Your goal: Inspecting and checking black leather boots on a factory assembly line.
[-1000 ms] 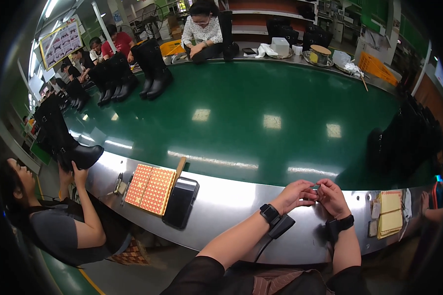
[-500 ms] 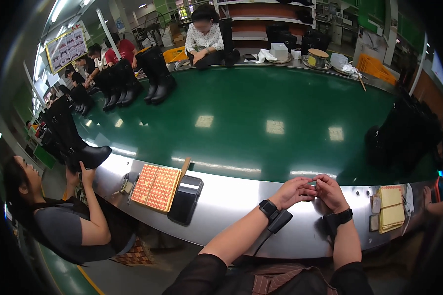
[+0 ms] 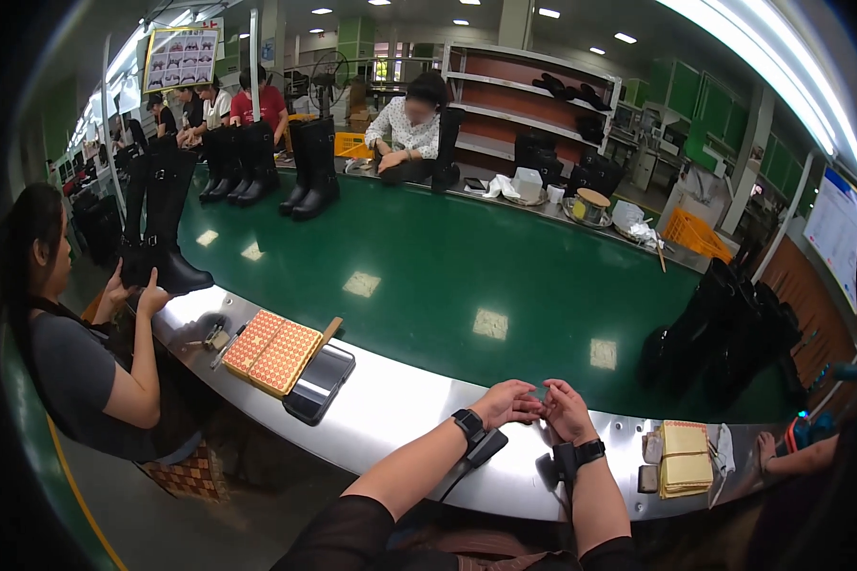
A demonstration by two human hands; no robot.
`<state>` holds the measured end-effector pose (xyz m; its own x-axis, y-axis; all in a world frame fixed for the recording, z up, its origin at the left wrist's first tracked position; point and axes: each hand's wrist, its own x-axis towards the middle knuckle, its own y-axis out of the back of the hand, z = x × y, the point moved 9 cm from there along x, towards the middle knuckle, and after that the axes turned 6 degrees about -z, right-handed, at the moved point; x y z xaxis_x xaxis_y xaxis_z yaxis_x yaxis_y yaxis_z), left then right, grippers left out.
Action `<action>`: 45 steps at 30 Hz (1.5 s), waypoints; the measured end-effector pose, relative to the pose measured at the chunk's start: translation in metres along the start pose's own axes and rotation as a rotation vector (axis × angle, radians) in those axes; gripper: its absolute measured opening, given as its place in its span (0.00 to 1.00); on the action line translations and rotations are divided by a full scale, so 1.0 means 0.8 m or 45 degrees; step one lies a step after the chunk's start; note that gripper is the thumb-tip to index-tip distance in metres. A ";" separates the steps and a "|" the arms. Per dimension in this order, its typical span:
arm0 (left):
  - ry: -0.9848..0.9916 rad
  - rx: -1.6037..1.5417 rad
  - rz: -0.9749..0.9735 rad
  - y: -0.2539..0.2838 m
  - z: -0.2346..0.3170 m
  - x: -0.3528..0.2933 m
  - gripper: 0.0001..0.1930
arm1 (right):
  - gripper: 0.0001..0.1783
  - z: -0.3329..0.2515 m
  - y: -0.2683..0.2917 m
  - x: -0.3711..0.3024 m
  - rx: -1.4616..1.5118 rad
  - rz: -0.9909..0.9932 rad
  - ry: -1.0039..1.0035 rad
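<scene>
Above the steel table edge [image 3: 400, 419], my left hand [image 3: 508, 404] and my right hand [image 3: 568, 412] are held close together, fingertips facing each other. The fingers of both are bent and drawn in toward the thumbs. Anything between them is too small to make out. A black device is strapped on each wrist, and a cable runs from the left one. Left of my hands lie a black phone-like device [image 3: 319, 383] and a stack of sticker sheets [image 3: 271, 352] with round orange marks. Yellow sheets [image 3: 686, 457] lie to the right.
Beyond the steel edge runs a green conveyor belt [image 3: 400, 305]. Black boots [image 3: 309, 171] stand on its far left, more boots [image 3: 724, 324] at right. A co-worker at left holds a black boot [image 3: 167, 228]. Another person [image 3: 414, 124] sits opposite. A co-worker's hand [image 3: 767, 450] shows at right.
My view has lifted and swung right, so the scene sits further left and the shelves show more. My hands stay close together, fingertips now slightly more apart. The left co-worker still holds the boot.
</scene>
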<state>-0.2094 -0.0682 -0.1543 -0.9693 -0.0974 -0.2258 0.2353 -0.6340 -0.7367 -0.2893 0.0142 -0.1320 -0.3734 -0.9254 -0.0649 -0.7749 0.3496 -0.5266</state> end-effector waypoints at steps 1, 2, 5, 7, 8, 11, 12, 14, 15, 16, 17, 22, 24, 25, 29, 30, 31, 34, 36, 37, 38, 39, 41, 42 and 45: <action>-0.004 0.005 -0.026 0.002 0.000 0.000 0.10 | 0.10 -0.003 -0.004 0.004 -0.015 -0.024 0.013; -0.005 0.008 -0.052 0.004 0.000 0.001 0.10 | 0.10 -0.003 -0.007 0.005 -0.017 -0.026 0.014; -0.057 0.079 -0.058 0.003 -0.003 0.002 0.09 | 0.10 -0.002 -0.001 0.008 -0.062 0.001 0.051; -0.103 0.132 -0.052 0.001 -0.002 0.000 0.09 | 0.10 -0.007 0.001 0.010 -0.080 0.030 0.073; -0.106 0.122 -0.054 -0.001 -0.005 0.001 0.09 | 0.09 -0.010 0.000 0.011 -0.095 0.052 0.095; -0.237 0.309 0.040 -0.004 0.005 -0.001 0.09 | 0.10 -0.011 0.004 0.011 -0.159 0.091 0.091; -0.295 0.365 0.045 -0.005 0.005 0.000 0.10 | 0.10 -0.012 0.006 0.010 -0.198 0.123 0.097; -0.448 0.532 0.014 -0.009 0.007 -0.007 0.10 | 0.11 -0.008 0.004 0.010 -0.220 0.128 0.090; -0.457 0.523 0.013 -0.006 0.006 -0.006 0.10 | 0.11 -0.007 0.005 0.010 -0.260 0.153 0.081; -0.457 0.536 -0.009 -0.009 0.005 -0.008 0.10 | 0.11 -0.008 0.005 0.009 -0.299 0.179 0.072; -0.456 0.550 -0.031 -0.010 0.004 -0.011 0.10 | 0.12 -0.008 0.004 0.008 -0.290 0.196 0.063; -0.434 0.382 -0.051 -0.005 0.001 -0.015 0.10 | 0.10 -0.005 0.002 0.008 -0.262 0.236 0.043; -0.436 0.406 -0.052 -0.004 0.001 -0.012 0.10 | 0.10 -0.003 0.002 0.010 -0.368 0.191 0.004; -0.405 0.422 -0.045 -0.008 0.002 -0.014 0.10 | 0.10 -0.004 0.001 0.007 -0.362 0.201 -0.002; -0.391 0.364 -0.038 -0.002 0.005 -0.011 0.10 | 0.10 -0.005 -0.011 0.009 -0.452 0.179 -0.002; -0.392 0.339 -0.045 -0.002 0.006 -0.009 0.10 | 0.10 -0.008 -0.008 0.008 -0.457 0.169 -0.001; -0.382 0.308 -0.042 -0.001 0.008 -0.012 0.10 | 0.10 -0.010 -0.023 0.006 -0.431 0.175 -0.014; -0.386 0.257 -0.046 0.000 0.009 -0.012 0.10 | 0.10 -0.012 -0.026 0.006 -0.416 0.135 -0.018; -0.369 0.258 -0.031 -0.002 0.009 -0.020 0.10 | 0.09 -0.010 -0.029 0.005 -0.372 0.111 -0.027; -0.372 0.246 -0.023 -0.002 0.010 -0.021 0.10 | 0.09 -0.010 -0.029 0.006 -0.350 0.080 -0.038; -0.372 0.255 -0.018 -0.003 0.011 -0.022 0.10 | 0.09 -0.010 -0.022 0.007 -0.342 0.074 -0.034; -0.367 0.254 -0.021 -0.005 0.011 -0.023 0.10 | 0.10 -0.009 -0.015 0.008 -0.305 0.040 0.003; -0.357 0.239 -0.048 -0.007 0.007 -0.018 0.10 | 0.10 -0.006 -0.002 0.010 -0.199 -0.034 0.076; -0.356 0.245 -0.043 -0.006 0.007 -0.016 0.10 | 0.10 -0.004 0.008 0.011 -0.193 -0.038 0.077; -0.334 0.245 -0.026 -0.003 0.010 -0.025 0.09 | 0.09 -0.006 -0.014 0.000 -0.205 0.023 0.094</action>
<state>-0.1915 -0.0707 -0.1433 -0.9649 -0.2617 -0.0212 0.2217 -0.7689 -0.5996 -0.2833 0.0110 -0.1218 -0.4199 -0.9075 -0.0080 -0.8371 0.3907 -0.3830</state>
